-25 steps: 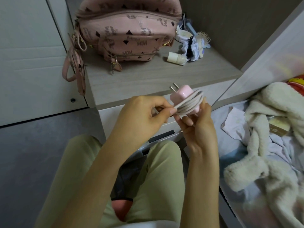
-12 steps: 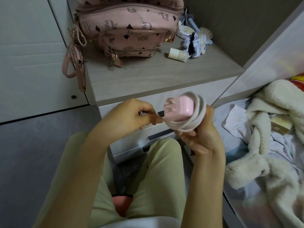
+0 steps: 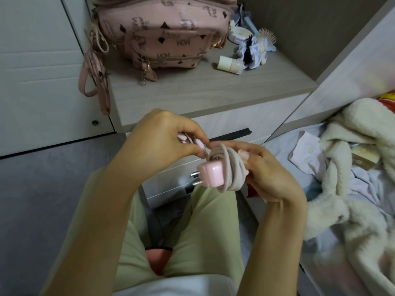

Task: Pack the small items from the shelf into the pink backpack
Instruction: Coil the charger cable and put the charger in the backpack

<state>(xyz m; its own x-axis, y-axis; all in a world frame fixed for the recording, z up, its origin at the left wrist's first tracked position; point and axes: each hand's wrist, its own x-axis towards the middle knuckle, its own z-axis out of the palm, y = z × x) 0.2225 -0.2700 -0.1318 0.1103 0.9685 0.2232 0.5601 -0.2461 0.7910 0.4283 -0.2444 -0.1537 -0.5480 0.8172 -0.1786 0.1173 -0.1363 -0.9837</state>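
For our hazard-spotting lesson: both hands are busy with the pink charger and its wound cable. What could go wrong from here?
Only the left hand pinches the end of the pale wound cable; if that grip slips, the coil may unwind.
The pink plastic charger plug has bare metal prongs sticking out, which might scratch things in the pink patterned backpack.
The right hand holds the bundle, leaving none free to handle the backpack.
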